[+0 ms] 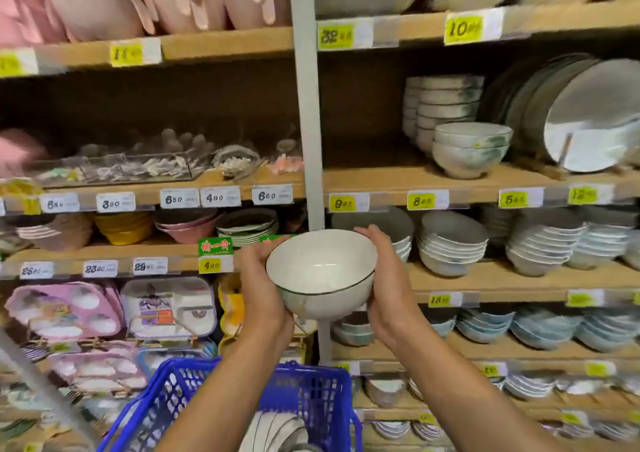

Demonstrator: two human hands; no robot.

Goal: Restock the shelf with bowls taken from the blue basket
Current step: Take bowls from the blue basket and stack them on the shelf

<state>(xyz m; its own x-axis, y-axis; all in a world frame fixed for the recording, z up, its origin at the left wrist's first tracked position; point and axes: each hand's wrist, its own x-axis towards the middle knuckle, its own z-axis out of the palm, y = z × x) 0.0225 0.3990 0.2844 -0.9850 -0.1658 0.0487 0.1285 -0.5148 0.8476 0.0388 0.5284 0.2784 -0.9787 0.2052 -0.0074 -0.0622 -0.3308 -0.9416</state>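
Note:
I hold a white bowl [322, 273] with a thin dark rim up in front of the shelves, tilted so its inside faces me. My left hand [263, 289] grips its left side and my right hand [384, 285] cups its right side. Below my forearms stands the blue basket [311, 396], with more white bowls [277, 431] inside. On the wooden shelf [381, 178] at upper right stand two stacked bowls of a similar kind [469, 148], in front of a taller stack [443, 105].
A grey upright post [306, 122] divides the shelving. Large plates [588, 116] lean at the right. Stacks of bowls [450, 244] fill the lower right shelves. Pink trays [65, 309] and small dishes sit on the left. Yellow price tags [462, 29] line the shelf edges.

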